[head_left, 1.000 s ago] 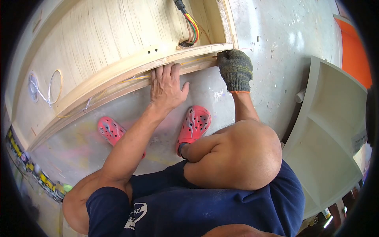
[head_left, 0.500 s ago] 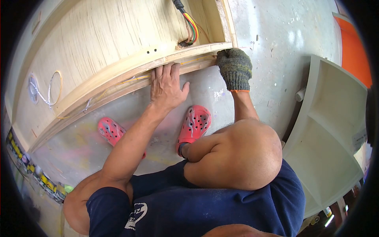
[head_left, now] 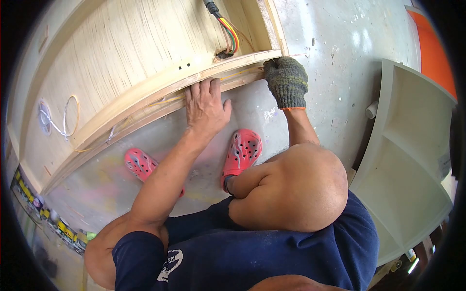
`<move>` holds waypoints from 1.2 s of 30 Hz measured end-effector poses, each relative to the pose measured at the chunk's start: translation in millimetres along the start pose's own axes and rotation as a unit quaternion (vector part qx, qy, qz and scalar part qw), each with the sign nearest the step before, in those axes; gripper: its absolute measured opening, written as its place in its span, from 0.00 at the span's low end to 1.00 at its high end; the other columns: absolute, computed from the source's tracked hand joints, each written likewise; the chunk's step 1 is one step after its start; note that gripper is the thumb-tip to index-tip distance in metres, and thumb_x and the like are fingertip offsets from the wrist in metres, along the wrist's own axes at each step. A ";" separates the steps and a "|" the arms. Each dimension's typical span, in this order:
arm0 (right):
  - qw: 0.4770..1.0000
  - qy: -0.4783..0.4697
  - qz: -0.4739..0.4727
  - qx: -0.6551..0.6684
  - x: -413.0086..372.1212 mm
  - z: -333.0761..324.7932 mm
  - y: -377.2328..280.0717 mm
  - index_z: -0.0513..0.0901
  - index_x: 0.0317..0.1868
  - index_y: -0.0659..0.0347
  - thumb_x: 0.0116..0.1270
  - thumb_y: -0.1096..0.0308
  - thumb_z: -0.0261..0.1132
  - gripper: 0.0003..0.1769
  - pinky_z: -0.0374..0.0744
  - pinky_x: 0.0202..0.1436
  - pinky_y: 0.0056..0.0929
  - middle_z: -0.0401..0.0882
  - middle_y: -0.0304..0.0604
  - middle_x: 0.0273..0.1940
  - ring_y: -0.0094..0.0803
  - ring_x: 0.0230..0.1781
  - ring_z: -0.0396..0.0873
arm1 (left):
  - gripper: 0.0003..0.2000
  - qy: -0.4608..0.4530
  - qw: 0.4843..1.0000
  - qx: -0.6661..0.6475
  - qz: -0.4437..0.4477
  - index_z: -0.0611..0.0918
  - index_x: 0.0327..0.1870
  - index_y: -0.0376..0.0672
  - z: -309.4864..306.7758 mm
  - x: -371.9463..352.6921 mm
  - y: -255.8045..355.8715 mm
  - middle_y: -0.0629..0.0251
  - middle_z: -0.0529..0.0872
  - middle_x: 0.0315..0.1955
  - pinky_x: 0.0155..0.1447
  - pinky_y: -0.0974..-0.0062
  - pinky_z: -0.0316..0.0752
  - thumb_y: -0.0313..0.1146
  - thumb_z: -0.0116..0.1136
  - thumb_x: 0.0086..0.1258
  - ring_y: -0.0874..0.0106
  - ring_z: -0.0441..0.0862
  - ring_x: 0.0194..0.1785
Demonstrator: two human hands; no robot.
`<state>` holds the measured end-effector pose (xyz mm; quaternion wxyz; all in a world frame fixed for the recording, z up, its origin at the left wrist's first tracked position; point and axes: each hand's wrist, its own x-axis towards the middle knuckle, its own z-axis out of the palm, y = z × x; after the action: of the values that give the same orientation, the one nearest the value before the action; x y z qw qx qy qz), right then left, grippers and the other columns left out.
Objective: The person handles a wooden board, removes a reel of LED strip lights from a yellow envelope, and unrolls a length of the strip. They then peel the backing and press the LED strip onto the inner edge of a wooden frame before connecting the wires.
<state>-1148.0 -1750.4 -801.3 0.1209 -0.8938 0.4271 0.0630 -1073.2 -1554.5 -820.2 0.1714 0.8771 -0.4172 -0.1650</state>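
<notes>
A curved wooden cabinet frame [head_left: 121, 63] of pale plywood fills the upper left, with a narrow channel along its near edge. Yellow wire [head_left: 167, 101] runs inside that channel. My left hand [head_left: 208, 107] is bare and lies over the channel's lower wooden strip [head_left: 145, 119], fingers stretched and fingertips in the gap, thumb apart. At the channel's right end is my right hand [head_left: 286, 82], in a grey-green knitted glove. Its fingers are curled closed against the frame's corner; whatever they hold is hidden.
A bundle of coloured wires [head_left: 230, 36] comes through a hole in the panel. White cord [head_left: 56, 123] loops at left. Pink clogs [head_left: 241, 151] are on the paint-spotted floor. A curved pale shelf unit [head_left: 407, 140] stands at right, near an orange panel [head_left: 432, 48].
The view has shifted slightly. Both hands keep nearly the same places on the wooden frame.
</notes>
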 end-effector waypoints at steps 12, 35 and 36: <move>0.999 -0.033 0.020 -0.018 1.9 -2.7 -2.6 0.88 0.33 0.57 0.61 0.55 0.60 0.16 0.79 0.42 0.48 0.84 0.53 0.32 0.51 0.34 0.82 | 0.27 -0.028 0.999 -0.016 -0.014 0.76 0.56 0.36 -0.2 7.9 13.7 0.53 0.75 0.52 0.62 0.54 0.67 0.38 0.66 0.56 0.55 0.71 0.58; 0.999 -0.042 0.011 0.017 4.6 -5.5 -0.7 0.87 0.36 0.60 0.63 0.54 0.61 0.18 0.79 0.42 0.48 0.83 0.57 0.33 0.54 0.37 0.82 | 0.22 -0.040 0.998 -0.043 -0.002 0.78 0.55 0.41 22.4 43.2 55.8 0.52 0.76 0.52 0.61 0.52 0.68 0.34 0.64 0.58 0.53 0.72 0.60; 0.999 -0.041 0.012 0.018 5.0 -5.6 -0.5 0.87 0.36 0.60 0.63 0.54 0.61 0.18 0.79 0.42 0.48 0.83 0.57 0.33 0.54 0.37 0.82 | 0.21 -0.073 0.997 -0.035 0.004 0.78 0.55 0.41 18.9 46.6 56.1 0.51 0.77 0.51 0.60 0.52 0.70 0.33 0.62 0.59 0.52 0.74 0.58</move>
<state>-1144.4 -1755.3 -796.9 0.1536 -0.8829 0.4336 0.0938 -1091.4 -1627.6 -819.2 0.1716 0.8548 -0.4257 -0.2423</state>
